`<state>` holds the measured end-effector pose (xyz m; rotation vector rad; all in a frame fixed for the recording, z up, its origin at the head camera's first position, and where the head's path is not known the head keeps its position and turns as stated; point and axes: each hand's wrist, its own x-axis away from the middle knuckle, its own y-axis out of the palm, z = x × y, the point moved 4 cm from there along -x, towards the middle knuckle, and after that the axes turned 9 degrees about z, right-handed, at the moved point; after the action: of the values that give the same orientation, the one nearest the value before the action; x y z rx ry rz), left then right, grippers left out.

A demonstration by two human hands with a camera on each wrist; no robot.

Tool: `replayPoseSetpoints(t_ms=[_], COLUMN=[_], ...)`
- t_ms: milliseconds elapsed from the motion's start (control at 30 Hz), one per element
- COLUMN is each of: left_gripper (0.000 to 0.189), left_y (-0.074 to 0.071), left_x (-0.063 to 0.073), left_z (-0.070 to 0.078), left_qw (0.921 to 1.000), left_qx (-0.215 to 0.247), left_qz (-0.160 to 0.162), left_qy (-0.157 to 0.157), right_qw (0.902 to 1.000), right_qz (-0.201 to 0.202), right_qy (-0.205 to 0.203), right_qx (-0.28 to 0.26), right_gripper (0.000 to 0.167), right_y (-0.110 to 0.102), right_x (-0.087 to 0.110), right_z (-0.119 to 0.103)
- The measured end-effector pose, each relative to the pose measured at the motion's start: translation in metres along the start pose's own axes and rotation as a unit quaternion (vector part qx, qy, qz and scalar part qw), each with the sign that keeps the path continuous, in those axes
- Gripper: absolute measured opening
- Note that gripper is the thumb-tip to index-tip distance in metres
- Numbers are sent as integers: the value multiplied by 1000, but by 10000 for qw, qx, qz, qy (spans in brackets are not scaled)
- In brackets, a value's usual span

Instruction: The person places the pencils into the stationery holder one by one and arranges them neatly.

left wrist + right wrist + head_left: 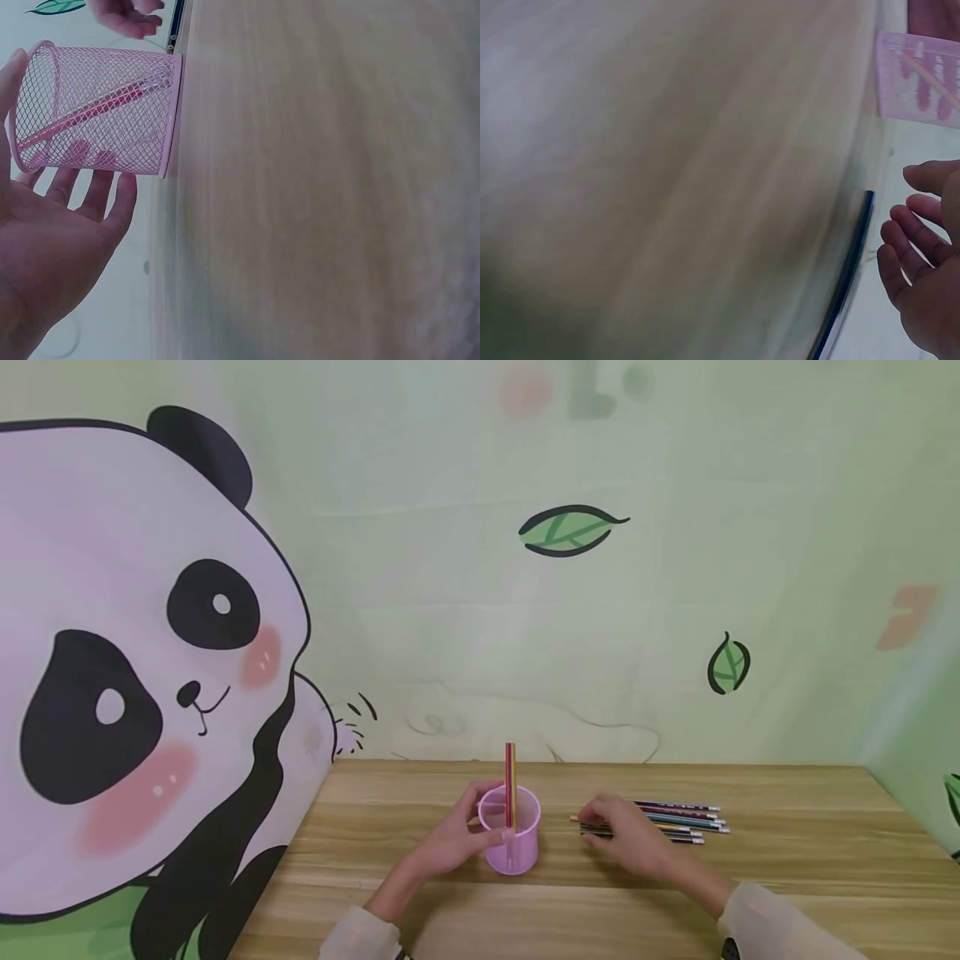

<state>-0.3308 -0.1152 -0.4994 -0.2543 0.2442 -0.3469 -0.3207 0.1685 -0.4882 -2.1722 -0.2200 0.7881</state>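
A pink mesh pen holder (527, 852) stands upright on the wooden table, with a red pencil (509, 777) and a yellow one leaning inside it. My left hand (453, 839) grips the holder from its left side, thumb at the near rim and fingers around the far side. To the right, my right hand (628, 837) hovers close over a row of loose pencils (693, 818), covering their middle part. In the right wrist view its fingers (911, 244) are loosely bent with nothing between them, beside a dark pencil (847, 277).
The wooden table (810, 860) runs back to a pale green wall cloth (420, 610) printed with a panda and leaves. Most of the loose pencils lie roughly side by side, their eraser ends pointing right.
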Motion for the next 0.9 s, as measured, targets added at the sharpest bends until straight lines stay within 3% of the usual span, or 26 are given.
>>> replayPoseSetpoints(t_ms=[200, 667, 900], left_gripper=[74, 73, 73], left_y=[0, 0, 0], left_x=[0, 2, 1], left_z=[-1, 3, 1], left_qw=[10000, 10000, 10000], left_qx=[12, -16, -19], left_qz=[-11, -33, -21], left_qy=[39, 42, -32], right_qw=[9986, 9987, 9980], right_qz=[127, -33, -395], right_qy=[-365, -322, -378], right_qx=[370, 393, 325], right_gripper=[19, 15, 16], right_y=[2, 6, 10], right_x=[10, 12, 9], right_z=[5, 7, 5])
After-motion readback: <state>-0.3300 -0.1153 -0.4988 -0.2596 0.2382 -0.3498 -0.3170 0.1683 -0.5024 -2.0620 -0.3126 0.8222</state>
